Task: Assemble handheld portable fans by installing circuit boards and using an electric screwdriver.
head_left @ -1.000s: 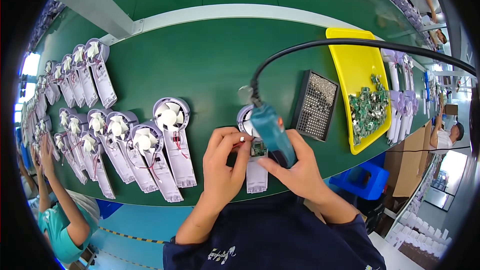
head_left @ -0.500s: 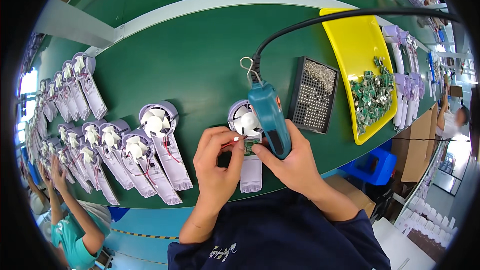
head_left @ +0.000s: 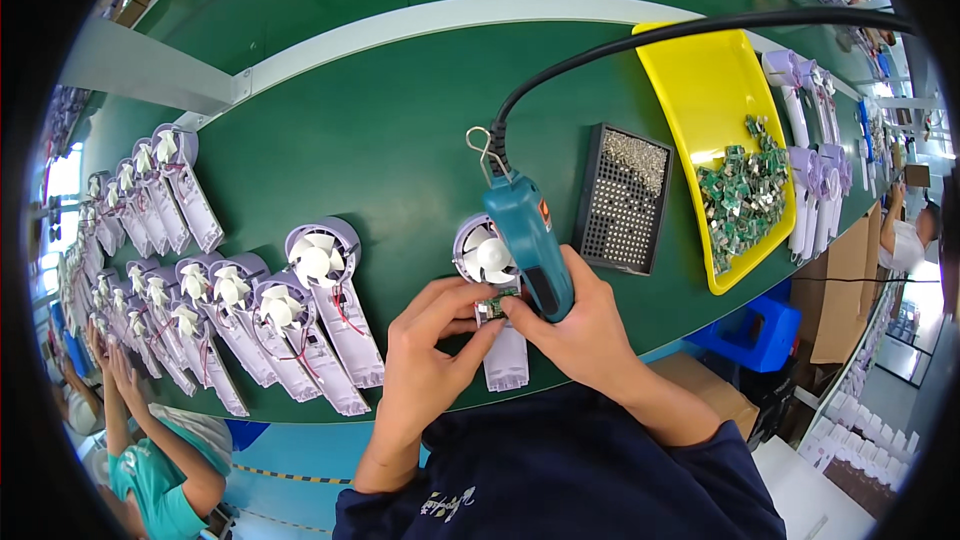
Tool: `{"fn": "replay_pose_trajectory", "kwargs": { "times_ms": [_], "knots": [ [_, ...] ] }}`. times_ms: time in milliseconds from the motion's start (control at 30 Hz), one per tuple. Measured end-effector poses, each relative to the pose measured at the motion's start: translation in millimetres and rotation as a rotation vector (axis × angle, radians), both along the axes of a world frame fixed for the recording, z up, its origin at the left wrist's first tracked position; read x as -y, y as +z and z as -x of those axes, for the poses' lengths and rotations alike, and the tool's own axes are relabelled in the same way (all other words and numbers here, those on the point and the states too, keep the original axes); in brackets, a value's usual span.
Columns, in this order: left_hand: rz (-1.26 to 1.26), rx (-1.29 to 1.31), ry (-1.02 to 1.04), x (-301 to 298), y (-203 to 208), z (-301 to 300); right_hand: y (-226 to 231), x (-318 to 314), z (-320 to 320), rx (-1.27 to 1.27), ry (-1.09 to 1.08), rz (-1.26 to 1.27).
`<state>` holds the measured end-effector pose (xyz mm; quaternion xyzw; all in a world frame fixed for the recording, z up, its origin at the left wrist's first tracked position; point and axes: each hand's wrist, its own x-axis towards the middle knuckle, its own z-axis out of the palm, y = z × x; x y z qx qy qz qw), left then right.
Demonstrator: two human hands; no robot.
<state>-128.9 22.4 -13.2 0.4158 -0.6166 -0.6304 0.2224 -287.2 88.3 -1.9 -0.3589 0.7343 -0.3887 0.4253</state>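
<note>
A small green circuit board (head_left: 490, 309) is pinched in the fingers of my left hand (head_left: 428, 338). The thumb of my right hand (head_left: 592, 332) also touches the board's edge. That right hand is wrapped round a teal electric screwdriver (head_left: 522, 232), whose cord end points away from me. Beneath both hands lies a pale lilac handheld fan housing (head_left: 507, 364), its white blades (head_left: 487, 257) exposed at the far end. My fingers cover much of the board and the middle of the housing, and I cannot make out the wire plug there.
Left of me lie several similar open fan housings (head_left: 345, 340) with red wires. To the right are a black perforated tray (head_left: 590, 195) of small screws and a yellow tray (head_left: 665, 90) holding green circuit boards (head_left: 740, 202). A black cable (head_left: 640, 37) arches overhead. A co-worker's hands (head_left: 118, 375) are far left.
The white plug and red wire held by my left fingers have moved to the board and are now mostly hidden. The board is lifted and tilted; the screwdriver shifts slightly left.
</note>
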Motion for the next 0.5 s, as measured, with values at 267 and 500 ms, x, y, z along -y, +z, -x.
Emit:
{"fn": "replay_pose_trajectory", "kwargs": {
  "times_ms": [267, 500],
  "knots": [
    [-0.112, -0.004, -0.013, 3.7, 2.6, -2.3, -4.3, -3.5, -1.0, 0.015, -0.004, 0.068],
    [0.030, 0.094, 0.004, -7.1, 0.9, 3.8, -7.2, -5.6, 5.8, 0.104, 0.021, 0.053]
  ]
}}
